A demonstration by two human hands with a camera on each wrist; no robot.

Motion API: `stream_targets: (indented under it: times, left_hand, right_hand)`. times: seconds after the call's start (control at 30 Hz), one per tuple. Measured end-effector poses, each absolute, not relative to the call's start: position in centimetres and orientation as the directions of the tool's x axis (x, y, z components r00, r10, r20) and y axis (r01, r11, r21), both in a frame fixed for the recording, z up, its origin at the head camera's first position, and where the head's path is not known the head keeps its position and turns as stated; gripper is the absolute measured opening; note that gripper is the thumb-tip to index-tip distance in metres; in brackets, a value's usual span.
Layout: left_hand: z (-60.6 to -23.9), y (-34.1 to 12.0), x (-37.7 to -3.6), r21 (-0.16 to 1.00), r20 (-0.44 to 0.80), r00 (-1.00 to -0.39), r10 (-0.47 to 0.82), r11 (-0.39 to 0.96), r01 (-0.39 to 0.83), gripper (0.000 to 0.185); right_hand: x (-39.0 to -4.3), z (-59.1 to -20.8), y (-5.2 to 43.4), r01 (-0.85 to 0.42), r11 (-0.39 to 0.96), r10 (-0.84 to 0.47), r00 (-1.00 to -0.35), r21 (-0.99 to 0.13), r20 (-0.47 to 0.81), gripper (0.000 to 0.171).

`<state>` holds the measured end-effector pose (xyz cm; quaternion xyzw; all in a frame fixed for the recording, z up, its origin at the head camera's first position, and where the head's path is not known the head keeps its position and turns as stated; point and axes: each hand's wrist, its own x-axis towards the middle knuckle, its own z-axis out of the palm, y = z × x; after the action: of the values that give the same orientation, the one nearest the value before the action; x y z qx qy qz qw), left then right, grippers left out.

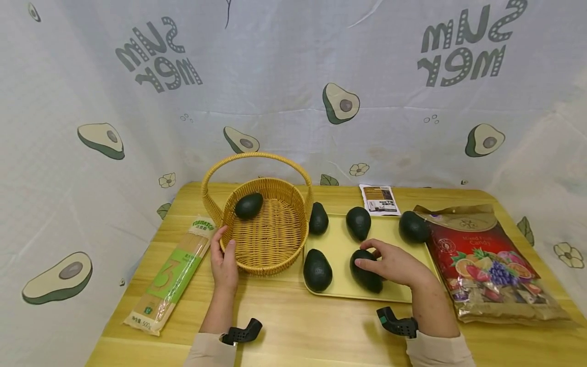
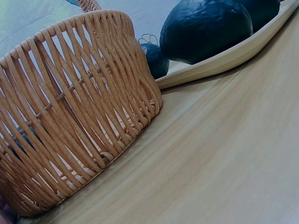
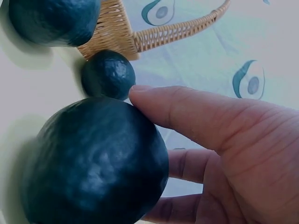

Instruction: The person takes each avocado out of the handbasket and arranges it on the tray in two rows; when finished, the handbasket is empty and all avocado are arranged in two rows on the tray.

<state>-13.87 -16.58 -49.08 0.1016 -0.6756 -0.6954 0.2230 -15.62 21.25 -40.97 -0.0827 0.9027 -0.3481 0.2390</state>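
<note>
My left hand (image 1: pixel 224 265) holds the near left side of a round wicker basket (image 1: pixel 275 262) with a tall arched handle, its thumb at the rim. One dark green avocado (image 1: pixel 249 206) lies inside, against the basket's back left wall. Over a pale yellow tray (image 1: pixel 344 294), my right hand (image 1: pixel 396 262) grips another avocado (image 1: pixel 364 278) between thumb and fingers. In the right wrist view the thumb presses the top of this avocado (image 3: pixel 98 163), with fingers behind it. Several more avocados sit on the tray, among them a front left avocado (image 1: pixel 317 270) and a back middle avocado (image 1: pixel 358 223).
Left of the basket lies a long noodle packet (image 1: pixel 171 275). A large red candy bag (image 1: pixel 486 265) lies along the tray's right side. Behind the tray is a small printed sachet (image 1: pixel 379 200). A patterned curtain (image 1: pixel 284 92) hangs at the table's back edge.
</note>
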Motion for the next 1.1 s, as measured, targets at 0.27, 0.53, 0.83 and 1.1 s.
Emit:
stream_targets:
  times: [0.27, 0.53, 0.83, 1.1]
  left_hand:
    - [-49.04, -16.56, -13.77, 0.985, 0.161, -0.880, -0.447, 0.015, 0.172, 0.043]
    - [-49.18, -16.60, -14.05, 0.986, 0.155, -0.877, -0.455, 0.017, 0.166, 0.042]
    - [-49.00, -16.51, -14.01, 0.987, 0.146, -0.878, -0.456, 0.009, 0.160, 0.042]
    - [-49.01, -16.49, -13.99, 0.988, 0.141, -0.879, -0.455, 0.002, 0.157, 0.042]
  right_hand:
    - [-15.49, -40.83, 21.38, 0.057, 0.728, -0.311, -0.861, -0.684, -0.403, 0.054]
    - [-15.56, -40.80, 21.39, 0.031, 0.736, -0.327, -0.859, -0.677, -0.394, 0.057]
    - [-15.37, -40.68, 21.54, 0.024, 0.739, -0.330, -0.859, -0.674, -0.393, 0.054]
    - [-15.34, -40.63, 21.41, 0.063, 0.734, -0.294, -0.868, -0.676, -0.400, 0.055]
